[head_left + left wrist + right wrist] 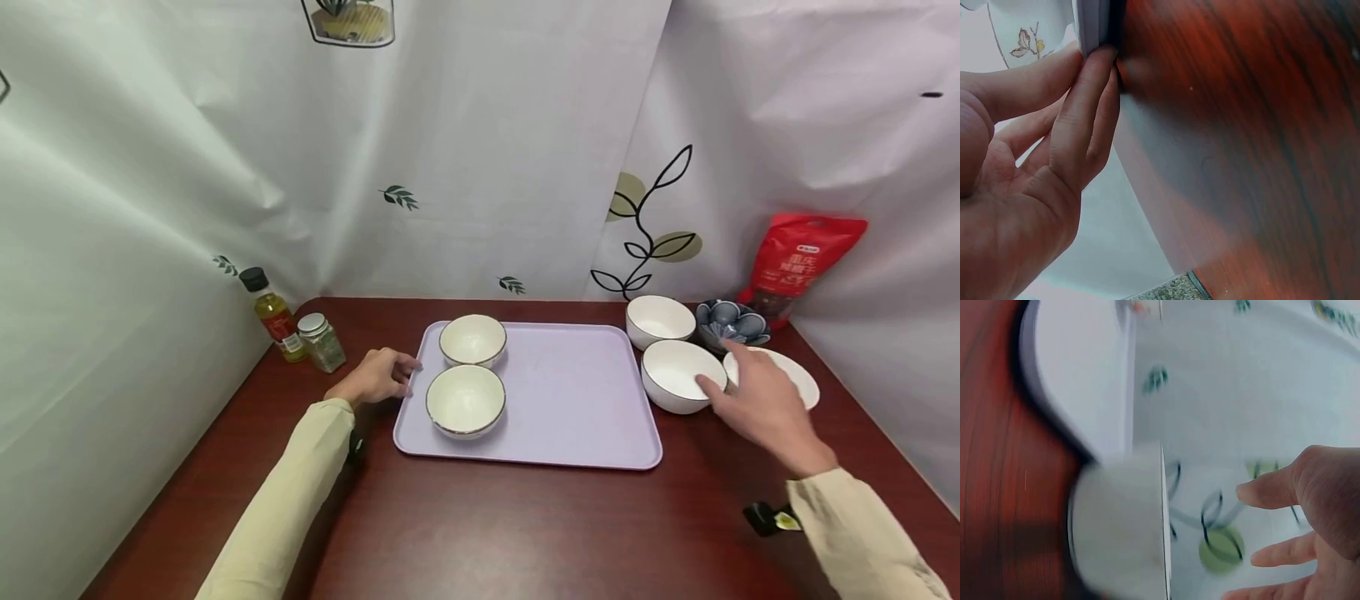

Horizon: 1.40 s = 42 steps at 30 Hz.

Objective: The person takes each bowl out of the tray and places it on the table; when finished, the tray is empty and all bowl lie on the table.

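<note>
Head view: A pale lavender tray (570,392), round-cornered, lies on the dark red-brown table (525,533), carrying two cream bowls (467,400) toward its left side.
Left-hand grip (378,375): Thumb and fingers pinch the tray's left edge.
Right-hand grip (765,404): Spread loosely, holding nothing, near the right rim of a white bowl (678,375), dark-rimmed, just beside the tray.
Behind the right-hand grip: Part of a white plate (804,379) is hidden.
Right wrist view: The white bowl appears blurred, cut off by the frame.
Left wrist view: Only a sliver of tray shows.
</note>
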Each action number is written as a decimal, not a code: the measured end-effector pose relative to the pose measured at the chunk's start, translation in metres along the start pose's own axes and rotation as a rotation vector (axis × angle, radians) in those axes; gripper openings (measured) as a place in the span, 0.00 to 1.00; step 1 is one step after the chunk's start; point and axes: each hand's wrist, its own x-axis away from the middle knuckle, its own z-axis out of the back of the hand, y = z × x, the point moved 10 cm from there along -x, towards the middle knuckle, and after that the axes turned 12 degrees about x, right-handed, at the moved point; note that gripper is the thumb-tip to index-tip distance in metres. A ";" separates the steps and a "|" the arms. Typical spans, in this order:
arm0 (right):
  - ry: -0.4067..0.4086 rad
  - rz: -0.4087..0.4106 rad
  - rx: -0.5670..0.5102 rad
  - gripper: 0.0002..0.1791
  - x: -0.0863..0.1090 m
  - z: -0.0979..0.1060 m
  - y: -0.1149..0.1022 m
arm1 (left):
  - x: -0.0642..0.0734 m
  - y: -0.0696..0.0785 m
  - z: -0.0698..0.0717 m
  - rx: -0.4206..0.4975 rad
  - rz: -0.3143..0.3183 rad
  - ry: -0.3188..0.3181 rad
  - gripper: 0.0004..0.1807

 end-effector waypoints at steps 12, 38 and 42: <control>-0.005 0.137 -0.090 0.33 -0.022 -0.017 -0.103 | 0.000 0.001 0.000 -0.005 -0.002 0.006 0.25; -0.765 0.237 -1.076 0.31 -0.012 -0.124 -0.243 | -0.002 0.001 0.001 -0.023 -0.011 0.003 0.24; -0.803 0.211 -1.122 0.30 -0.011 -0.135 -0.249 | -0.002 0.001 0.002 -0.023 -0.005 0.001 0.25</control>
